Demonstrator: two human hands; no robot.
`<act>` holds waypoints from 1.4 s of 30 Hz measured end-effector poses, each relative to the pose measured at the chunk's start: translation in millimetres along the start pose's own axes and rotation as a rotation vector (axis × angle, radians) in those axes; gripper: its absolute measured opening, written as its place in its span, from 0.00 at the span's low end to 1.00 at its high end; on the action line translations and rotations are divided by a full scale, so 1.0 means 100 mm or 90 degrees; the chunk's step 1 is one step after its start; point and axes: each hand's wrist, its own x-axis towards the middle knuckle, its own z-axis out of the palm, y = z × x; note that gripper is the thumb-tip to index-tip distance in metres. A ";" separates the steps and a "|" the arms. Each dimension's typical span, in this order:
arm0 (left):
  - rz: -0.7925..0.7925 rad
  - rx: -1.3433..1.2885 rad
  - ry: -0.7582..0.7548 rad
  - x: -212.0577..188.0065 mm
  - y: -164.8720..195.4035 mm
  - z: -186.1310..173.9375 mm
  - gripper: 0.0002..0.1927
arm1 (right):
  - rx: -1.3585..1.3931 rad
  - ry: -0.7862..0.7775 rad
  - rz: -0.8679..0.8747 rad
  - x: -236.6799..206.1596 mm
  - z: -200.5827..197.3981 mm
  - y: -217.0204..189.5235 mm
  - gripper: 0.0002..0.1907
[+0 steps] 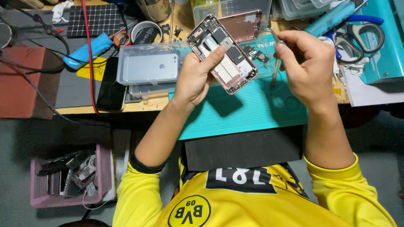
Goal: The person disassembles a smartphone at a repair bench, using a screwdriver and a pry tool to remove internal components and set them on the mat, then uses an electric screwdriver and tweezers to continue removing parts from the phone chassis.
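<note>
An opened phone, its insides showing, is held above the teal mat by the left hand, long axis running from far left to near right. Tweezers are pinched in the right hand, just right of the phone and nearer its far end. A clear tray lies to the left.

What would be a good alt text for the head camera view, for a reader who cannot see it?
A person's left hand holds an opened phone housing over a teal work mat, while the right hand grips metal tweezers beside it. Around them lie a clear plastic tray, scissors and a pink basket of parts on the floor.
</note>
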 end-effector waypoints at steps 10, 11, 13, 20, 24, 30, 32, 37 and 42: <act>-0.071 -0.066 -0.010 -0.01 0.02 -0.04 0.33 | 0.041 -0.012 0.039 -0.04 -0.03 0.19 0.07; -0.067 -0.075 -0.015 -0.01 0.02 -0.03 0.33 | 0.046 -0.012 0.041 -0.04 -0.04 0.19 0.06; -0.057 -0.073 -0.022 -0.01 0.02 -0.02 0.33 | 0.050 -0.005 0.038 -0.04 -0.03 0.18 0.06; -0.047 0.005 -0.055 -0.04 -0.02 -0.02 0.24 | -0.090 0.006 -0.085 -0.09 0.00 -0.08 0.06; -0.040 -0.013 -0.072 -0.06 -0.06 -0.03 0.19 | -0.158 -0.035 -0.153 -0.10 0.06 -0.23 0.09; -0.015 -0.061 -0.108 -0.07 -0.12 -0.04 0.20 | -0.175 -0.041 -0.210 -0.05 0.23 -0.27 0.08; -0.002 -0.053 -0.107 -0.06 -0.15 -0.04 0.20 | -0.150 -0.031 -0.119 -0.03 0.28 -0.27 0.10; -0.010 -0.059 -0.109 -0.06 -0.19 -0.04 0.20 | -0.102 -0.044 -0.174 0.07 0.42 -0.23 0.08; 0.007 -0.016 -0.099 -0.08 -0.18 -0.07 0.19 | -0.084 -0.085 -0.202 0.22 0.55 -0.19 0.09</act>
